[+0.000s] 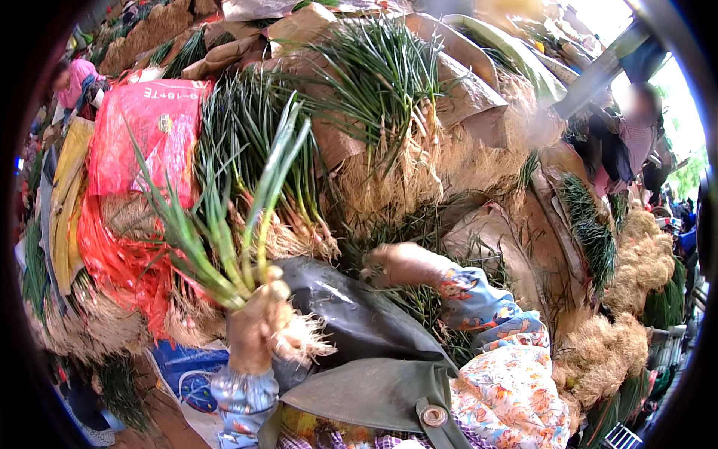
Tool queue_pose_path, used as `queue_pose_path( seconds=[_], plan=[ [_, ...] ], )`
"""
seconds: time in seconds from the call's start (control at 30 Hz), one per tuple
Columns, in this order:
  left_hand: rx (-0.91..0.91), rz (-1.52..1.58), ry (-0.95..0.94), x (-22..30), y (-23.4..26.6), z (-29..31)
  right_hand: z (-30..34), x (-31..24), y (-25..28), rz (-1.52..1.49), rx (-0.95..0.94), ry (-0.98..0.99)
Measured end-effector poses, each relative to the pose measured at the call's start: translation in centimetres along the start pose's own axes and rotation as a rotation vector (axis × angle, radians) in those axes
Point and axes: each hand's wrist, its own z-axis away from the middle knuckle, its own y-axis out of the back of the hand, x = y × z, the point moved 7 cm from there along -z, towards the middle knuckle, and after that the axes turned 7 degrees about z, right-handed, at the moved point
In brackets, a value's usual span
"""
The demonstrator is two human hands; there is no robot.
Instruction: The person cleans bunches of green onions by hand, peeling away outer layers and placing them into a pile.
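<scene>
At the lower left of the view, just above your lap, your left hand point(253, 328) has its fingers closed around the lower stems of a few spring onions point(217, 258), with the green leaves fanning up and away from you and the pale roots point(303, 338) hanging out beside your wrist. Your right hand point(407, 265) is held apart from them, above loose green leaves point(419, 305); its fingers are blurred, so you cannot tell whether they are open or closed, or whether they hold anything. Between your hands, a dark plastic sheet point(329, 295) spreads toward your lap. As far as it can be judged, the work is partway along: ahead of you, a pile of spring onions point(381, 86) lies with its leaves pointing away and its roots toward you, and another pile point(258, 142) lies lined up in much the same way, just beside the red sack point(146, 127). The onions in your left hand look not yet set down, and their roots are on. The loose leaves near your right hand lie scattered rather than gathered. Whether the two piles are finished or waiting their turn, you cannot tell from this view alone.
</scene>
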Motion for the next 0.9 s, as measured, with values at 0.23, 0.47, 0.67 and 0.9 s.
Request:
queue_pose_path(
  seconds=[0.23,0.47,0.67,0.9],
  plan=[
    [-0.257,0.486,-0.188,7.4,-1.2,-1.1,0.3,10.3,19.2,-0.133,1.138,-0.6],
    [-0.282,0.286,0.202,-3.8,-3.8,-5.6,-2.8,14.9,21.6,-0.493,0.915,-0.425],
    [0.034,-0.038,0.185,-6.3,-6.5,-8.6,-4.3,6.5,13.4,-1.55,0.663,0.009],
    [0.118,-0.07,0.172,-8.9,-5.3,-10.1,-3.6,0.7,9.4,-0.505,1.068,-0.153]
  ],
)
